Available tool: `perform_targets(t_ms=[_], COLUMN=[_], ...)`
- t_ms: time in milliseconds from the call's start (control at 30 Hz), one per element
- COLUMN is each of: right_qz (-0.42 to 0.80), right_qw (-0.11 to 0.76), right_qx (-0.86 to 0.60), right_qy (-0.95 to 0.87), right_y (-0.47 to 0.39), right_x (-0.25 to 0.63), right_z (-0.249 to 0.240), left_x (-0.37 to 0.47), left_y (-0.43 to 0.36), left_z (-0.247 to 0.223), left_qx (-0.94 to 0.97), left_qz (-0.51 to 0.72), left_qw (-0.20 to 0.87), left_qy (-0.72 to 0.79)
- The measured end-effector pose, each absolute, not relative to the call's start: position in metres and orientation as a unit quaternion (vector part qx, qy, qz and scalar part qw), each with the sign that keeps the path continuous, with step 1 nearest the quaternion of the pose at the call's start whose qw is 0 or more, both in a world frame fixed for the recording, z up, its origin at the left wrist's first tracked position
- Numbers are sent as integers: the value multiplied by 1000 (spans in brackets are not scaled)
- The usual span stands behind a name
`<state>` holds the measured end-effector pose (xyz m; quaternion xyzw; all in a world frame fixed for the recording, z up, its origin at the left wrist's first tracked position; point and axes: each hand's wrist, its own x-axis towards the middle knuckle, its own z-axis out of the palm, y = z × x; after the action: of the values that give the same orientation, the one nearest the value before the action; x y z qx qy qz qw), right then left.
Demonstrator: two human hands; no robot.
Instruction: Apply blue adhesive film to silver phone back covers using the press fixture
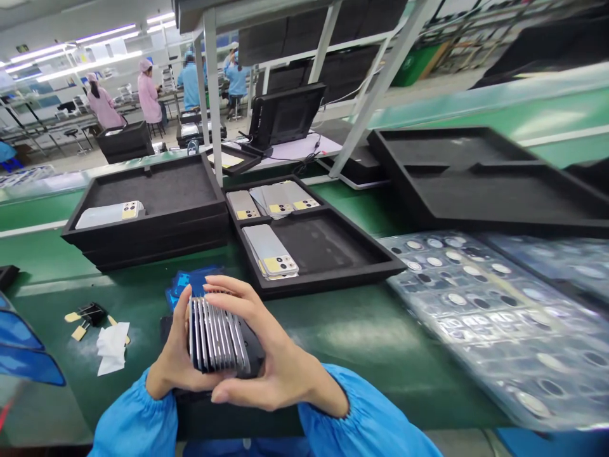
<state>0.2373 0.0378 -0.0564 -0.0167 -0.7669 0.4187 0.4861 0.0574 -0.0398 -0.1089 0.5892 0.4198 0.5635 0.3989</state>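
My left hand [172, 355] and my right hand [280, 358] grip a stack of thin phone back panels [216, 333] from both sides. The panels stand on edge, side by side, with their silvery rims facing up. My left thumb lies along the left face, and the right fingers reach over the far top edge. Under and behind the stack are a dark object, largely hidden, and some blue film pieces [183, 279]. Just beyond, a black foam tray [328, 238] holds several silver phone back panels [272, 251] with yellowish camera corners.
Stacked black trays [157, 228] stand at the left, one panel [109, 214] in the top one. Larger black trays [476, 190] are at the right, above plastic sheets with round cutouts [457, 298]. White tissue [113, 348] and black clips [92, 312] lie left. People work in the background.
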Motion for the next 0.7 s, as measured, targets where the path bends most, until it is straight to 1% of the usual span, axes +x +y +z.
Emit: perform_targets(t_ms=[200,300,400,567,700], right_qz=[435,435,434,432,430], right_qw=[456,457,458,461,464], right_qx=[-31,-30,-33,-35,-34], right_qy=[-776,-775,-775,-774,-773], right_y=[41,42,43,44,46], right_x=[247,248,247,245,246], right_z=[-54,-54,-54,-54,-54], left_x=[58,56,56,60,59], left_y=[-42,-42,-41,-40,-40], left_z=[-102,-106,-109,-105,-107], left_qx=[569,560,579,574,601], left_qz=[579,579,587,594,585], left_qw=[408,403,387,383,359], left_qy=[417,433,412,412,409])
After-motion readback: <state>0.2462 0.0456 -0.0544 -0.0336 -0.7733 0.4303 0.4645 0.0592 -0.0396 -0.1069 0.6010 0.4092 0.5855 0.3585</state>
